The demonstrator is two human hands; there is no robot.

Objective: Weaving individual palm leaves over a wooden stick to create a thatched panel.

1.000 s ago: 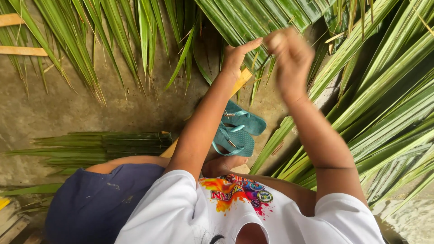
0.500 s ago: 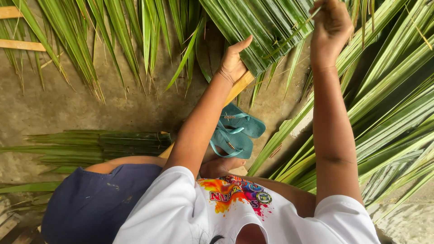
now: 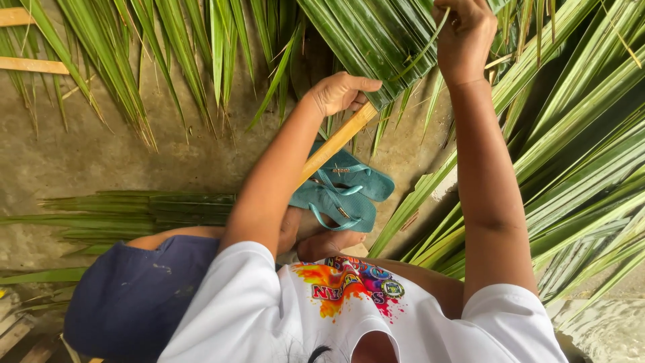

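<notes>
Pinning folded green palm-leaf panel [image 3: 376,40] on tan wooden slat [image 3: 336,140] w/ left hand [image 3: 339,91], fingers closed on panel edge; right hand [image 3: 463,37], top centre-right, pinching thin leaf strip [image 3: 420,57]. Better keeping strip taut, folds flat.

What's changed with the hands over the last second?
The right hand rose from beside the left to the top edge, drawing a thin leaf strip upward. The left hand curled its fingers onto the folded palm leaves. Wooden slat and sandals stayed put.

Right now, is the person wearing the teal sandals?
No, the teal sandals lie on the floor, with a bare foot beside them.
</notes>
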